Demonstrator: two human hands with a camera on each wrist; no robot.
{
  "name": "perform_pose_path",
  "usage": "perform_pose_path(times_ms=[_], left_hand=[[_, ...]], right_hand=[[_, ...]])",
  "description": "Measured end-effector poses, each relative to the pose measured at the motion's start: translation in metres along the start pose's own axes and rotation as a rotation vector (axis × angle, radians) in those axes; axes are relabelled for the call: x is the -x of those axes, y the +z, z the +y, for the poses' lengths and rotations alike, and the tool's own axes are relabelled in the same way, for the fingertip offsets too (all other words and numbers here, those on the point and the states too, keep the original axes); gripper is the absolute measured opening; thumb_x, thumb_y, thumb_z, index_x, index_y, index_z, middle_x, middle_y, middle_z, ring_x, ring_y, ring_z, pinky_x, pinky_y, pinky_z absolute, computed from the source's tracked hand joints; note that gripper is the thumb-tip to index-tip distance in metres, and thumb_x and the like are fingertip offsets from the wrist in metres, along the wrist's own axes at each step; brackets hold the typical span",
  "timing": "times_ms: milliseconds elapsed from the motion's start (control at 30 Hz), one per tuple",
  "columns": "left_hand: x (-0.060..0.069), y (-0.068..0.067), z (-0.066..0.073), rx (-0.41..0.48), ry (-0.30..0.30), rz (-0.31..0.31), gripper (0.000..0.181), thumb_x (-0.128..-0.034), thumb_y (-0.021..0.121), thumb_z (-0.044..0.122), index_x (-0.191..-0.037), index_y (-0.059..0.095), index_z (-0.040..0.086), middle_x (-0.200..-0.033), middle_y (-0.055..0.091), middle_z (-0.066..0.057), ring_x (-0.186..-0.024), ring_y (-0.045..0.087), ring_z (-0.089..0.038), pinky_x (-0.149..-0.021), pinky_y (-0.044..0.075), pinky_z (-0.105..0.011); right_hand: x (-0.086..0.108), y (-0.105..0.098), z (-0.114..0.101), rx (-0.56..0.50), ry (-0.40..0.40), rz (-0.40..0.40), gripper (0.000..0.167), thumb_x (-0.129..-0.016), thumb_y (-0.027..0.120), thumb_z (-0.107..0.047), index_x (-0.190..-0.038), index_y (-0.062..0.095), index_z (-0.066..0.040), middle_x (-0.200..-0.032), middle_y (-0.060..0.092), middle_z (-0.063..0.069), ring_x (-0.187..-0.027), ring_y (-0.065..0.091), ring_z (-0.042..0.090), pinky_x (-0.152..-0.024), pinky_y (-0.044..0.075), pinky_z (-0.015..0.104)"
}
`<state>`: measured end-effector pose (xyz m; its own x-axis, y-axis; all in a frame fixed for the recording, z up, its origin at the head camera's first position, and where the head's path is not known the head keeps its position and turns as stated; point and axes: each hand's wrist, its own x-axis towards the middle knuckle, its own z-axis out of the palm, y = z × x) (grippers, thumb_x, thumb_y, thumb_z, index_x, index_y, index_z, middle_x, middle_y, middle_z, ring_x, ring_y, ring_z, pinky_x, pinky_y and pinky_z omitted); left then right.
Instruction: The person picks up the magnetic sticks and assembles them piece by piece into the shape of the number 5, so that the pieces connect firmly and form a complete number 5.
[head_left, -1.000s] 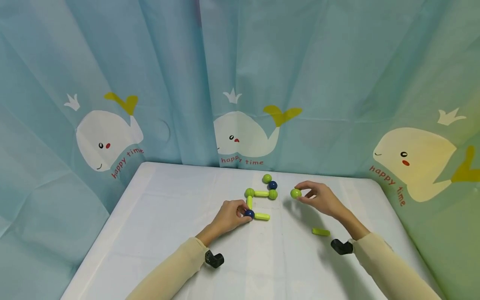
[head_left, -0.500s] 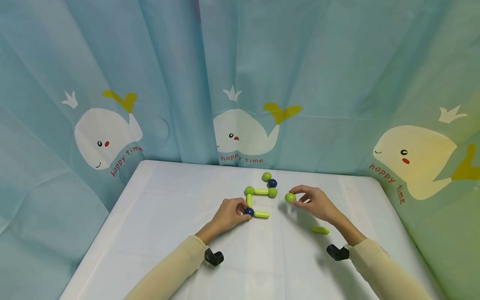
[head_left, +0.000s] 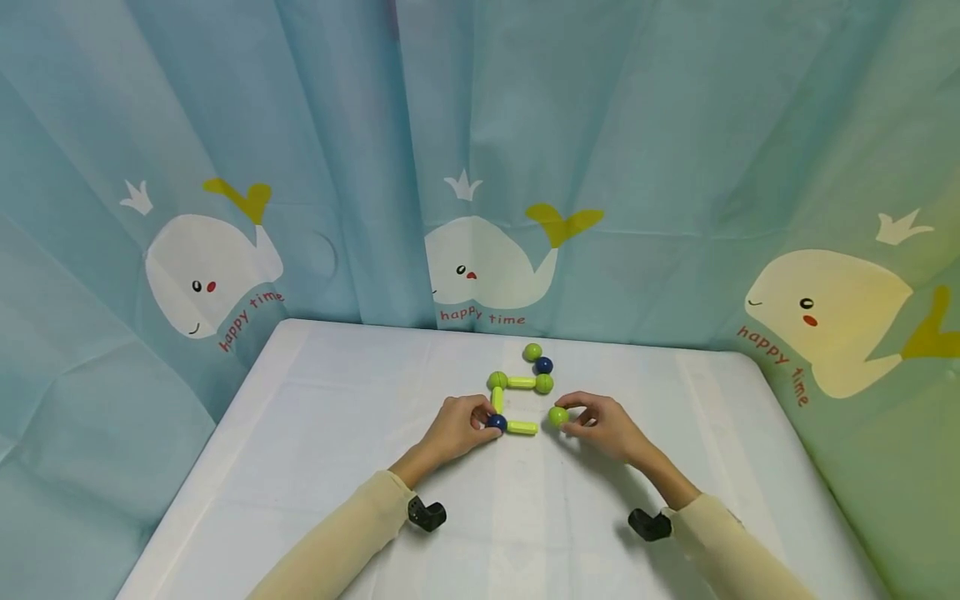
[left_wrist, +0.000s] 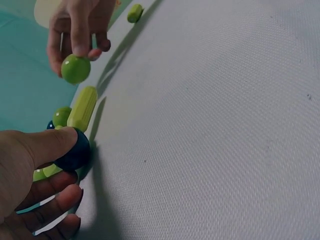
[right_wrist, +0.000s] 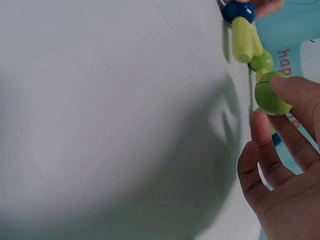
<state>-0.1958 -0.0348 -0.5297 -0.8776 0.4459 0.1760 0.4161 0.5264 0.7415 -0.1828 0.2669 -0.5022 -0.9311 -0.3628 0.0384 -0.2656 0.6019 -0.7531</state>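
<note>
In the head view my left hand (head_left: 453,429) pinches a dark blue ball (head_left: 497,423) at the near left corner of a joined shape. From that ball one yellow-green rod (head_left: 522,427) points right, and another rod (head_left: 497,400) runs back to a green ball (head_left: 498,381). A further rod (head_left: 521,382) links this to a second green ball (head_left: 543,383). My right hand (head_left: 607,429) pinches a loose green ball (head_left: 558,416), a little right of the near rod's free end and apart from it. The left wrist view shows this gap between rod (left_wrist: 83,109) and held ball (left_wrist: 76,69).
Behind the shape lie a dark blue ball (head_left: 543,365) and a green ball (head_left: 532,352). A separate rod (left_wrist: 135,13) lies on the white table (head_left: 300,400), beyond my right hand in the left wrist view. A whale-print curtain (head_left: 637,167) stands behind the table.
My right hand has moved left and nearer with the green ball, closer to the near rod's free end. In the head view its arm now covers the loose rod. My left hand has hardly moved.
</note>
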Motion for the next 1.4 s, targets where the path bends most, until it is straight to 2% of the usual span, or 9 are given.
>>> perform_pose_path(times_ms=[333,567,800,1000,1400], left_hand=[[0.000,0.000,-0.001,0.003,-0.008,-0.004,0.022,-0.0869,0.085,0.019,-0.104,0.074,0.012,-0.090,0.074,0.002,-0.070,0.057,-0.003,-0.065,0.048,-0.023],[0.000,0.001,-0.001,-0.003,-0.012,-0.003,0.022,-0.0867,0.085,0.019,-0.104,0.074,0.012,-0.091,0.073,0.002,-0.071,0.058,-0.004,-0.065,0.048,-0.023],[0.000,0.001,-0.003,-0.003,0.024,0.013,0.022,-0.0865,0.085,0.019,-0.104,0.074,0.011,-0.090,0.074,0.002,-0.070,0.057,-0.003,-0.064,0.047,-0.022],[0.000,0.002,-0.002,-0.006,0.008,0.007,0.022,-0.0861,0.086,0.018,-0.104,0.074,0.011,-0.089,0.074,0.002,-0.069,0.057,-0.003,-0.064,0.047,-0.023],[0.001,0.001,-0.001,0.000,0.017,0.014,0.022,-0.0857,0.086,0.017,-0.103,0.074,0.010,-0.089,0.074,-0.001,-0.069,0.057,-0.004,-0.065,0.047,-0.024]], right_hand=[[0.005,0.015,0.005,0.017,-0.010,-0.002,0.029,-0.091,0.079,-0.012,-0.119,0.072,-0.012,-0.115,0.072,0.004,-0.079,0.064,0.014,-0.068,0.051,0.028],[0.006,0.019,0.003,0.024,0.014,-0.020,0.028,-0.091,0.078,-0.011,-0.119,0.072,-0.013,-0.111,0.071,0.002,-0.075,0.060,0.013,-0.065,0.049,0.028],[0.005,0.021,0.000,0.031,0.031,-0.021,0.029,-0.091,0.078,-0.009,-0.119,0.071,-0.012,-0.111,0.071,0.002,-0.074,0.060,0.013,-0.066,0.050,0.027],[0.004,0.024,-0.003,0.048,0.036,-0.029,0.030,-0.091,0.077,-0.009,-0.120,0.071,-0.014,-0.114,0.070,0.002,-0.076,0.059,0.014,-0.068,0.049,0.028],[0.003,0.025,-0.003,0.049,0.047,-0.039,0.030,-0.091,0.077,-0.010,-0.121,0.071,-0.015,-0.113,0.070,0.000,-0.077,0.058,0.015,-0.068,0.049,0.028]])
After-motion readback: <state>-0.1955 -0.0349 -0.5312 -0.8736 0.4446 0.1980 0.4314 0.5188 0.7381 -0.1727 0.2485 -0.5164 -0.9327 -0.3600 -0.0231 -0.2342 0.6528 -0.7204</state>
